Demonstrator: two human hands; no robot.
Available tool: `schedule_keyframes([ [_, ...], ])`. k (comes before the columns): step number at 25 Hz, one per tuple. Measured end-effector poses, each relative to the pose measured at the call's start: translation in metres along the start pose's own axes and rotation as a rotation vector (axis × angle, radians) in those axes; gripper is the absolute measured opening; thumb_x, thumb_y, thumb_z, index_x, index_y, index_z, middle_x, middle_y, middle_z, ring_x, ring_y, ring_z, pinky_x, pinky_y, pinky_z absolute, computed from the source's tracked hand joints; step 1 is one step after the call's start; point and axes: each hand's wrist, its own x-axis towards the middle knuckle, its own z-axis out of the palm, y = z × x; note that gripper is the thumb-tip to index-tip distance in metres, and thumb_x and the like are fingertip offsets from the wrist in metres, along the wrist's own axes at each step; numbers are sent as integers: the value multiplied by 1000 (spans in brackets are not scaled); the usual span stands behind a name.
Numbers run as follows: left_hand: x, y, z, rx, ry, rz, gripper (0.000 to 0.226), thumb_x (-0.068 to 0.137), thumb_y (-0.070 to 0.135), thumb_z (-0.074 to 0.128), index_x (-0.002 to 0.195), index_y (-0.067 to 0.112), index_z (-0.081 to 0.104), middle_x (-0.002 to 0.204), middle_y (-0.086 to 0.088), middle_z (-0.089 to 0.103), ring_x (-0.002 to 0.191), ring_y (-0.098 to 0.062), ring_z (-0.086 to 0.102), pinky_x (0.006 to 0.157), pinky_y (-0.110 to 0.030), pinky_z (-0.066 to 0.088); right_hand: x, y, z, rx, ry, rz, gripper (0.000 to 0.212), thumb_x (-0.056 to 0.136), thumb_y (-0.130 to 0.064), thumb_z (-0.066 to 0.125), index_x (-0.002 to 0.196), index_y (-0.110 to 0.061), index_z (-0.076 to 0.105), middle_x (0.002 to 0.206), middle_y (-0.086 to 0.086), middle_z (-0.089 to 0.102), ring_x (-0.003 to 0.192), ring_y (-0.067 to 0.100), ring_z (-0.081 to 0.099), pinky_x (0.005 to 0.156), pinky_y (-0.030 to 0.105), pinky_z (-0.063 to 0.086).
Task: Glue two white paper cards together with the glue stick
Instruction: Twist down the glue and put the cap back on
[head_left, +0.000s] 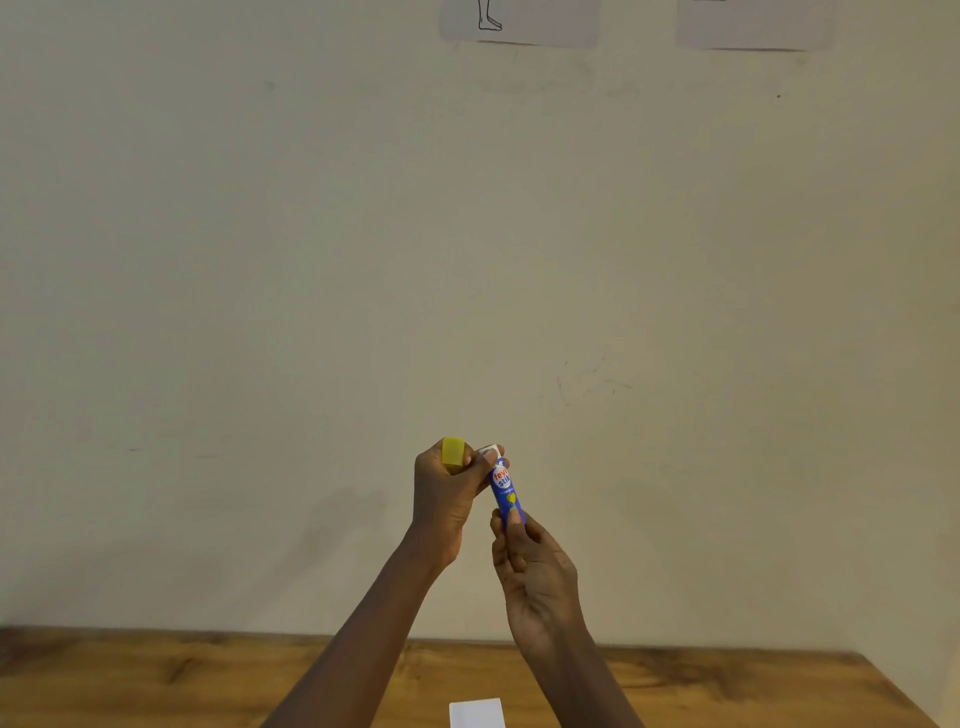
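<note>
A blue glue stick (505, 491) is held upright in front of the wall, above the table. My right hand (535, 577) grips its lower end. My left hand (448, 493) holds the yellow cap (452, 451), which is off the stick, and its fingertips touch the white top of the stick. One white paper card (477, 713) lies on the wooden table (156, 675) at the bottom edge of the view, partly cut off. A second card is not in view.
A plain beige wall (467, 234) fills most of the view. Two sheets of paper (519, 23) hang at its top. The table's right edge runs diagonally at the bottom right.
</note>
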Motion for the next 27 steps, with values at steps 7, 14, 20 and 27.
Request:
schedule_keyframes([
  [7, 0, 7, -3, -109, -127, -22, 34, 84, 3, 56, 55, 15, 42, 79, -5, 72, 73, -16, 72, 67, -23, 58, -2, -12, 0, -46, -101, 215, 54, 82, -49, 48, 72, 0, 68, 50, 8, 65, 37, 12, 56, 39, 16, 49],
  [14, -4, 9, -2, -11, -106, 10, 33, 81, 1, 59, 57, 10, 39, 84, -15, 66, 69, -15, 72, 62, -19, 57, -2, -4, 2, 83, -63, 136, 30, 87, -29, 49, 88, 0, 57, 45, 3, 57, 34, 8, 50, 35, 13, 46],
  [20, -5, 7, 6, 141, 193, -93, 40, 76, 5, 68, 51, 10, 37, 60, -12, 51, 74, -34, 63, 73, -40, 55, 3, 5, 0, -275, 102, -221, 22, 81, -4, 59, 102, -2, 62, 75, 9, 63, 66, 17, 56, 60, 23, 49],
  [27, -4, 9, 4, 0, 197, -144, 37, 77, 5, 67, 52, 9, 40, 60, -11, 55, 67, -26, 65, 56, -21, 56, 3, -4, -6, -405, 9, -170, 22, 80, -19, 63, 91, -1, 68, 70, 8, 69, 59, 17, 64, 51, 20, 52],
])
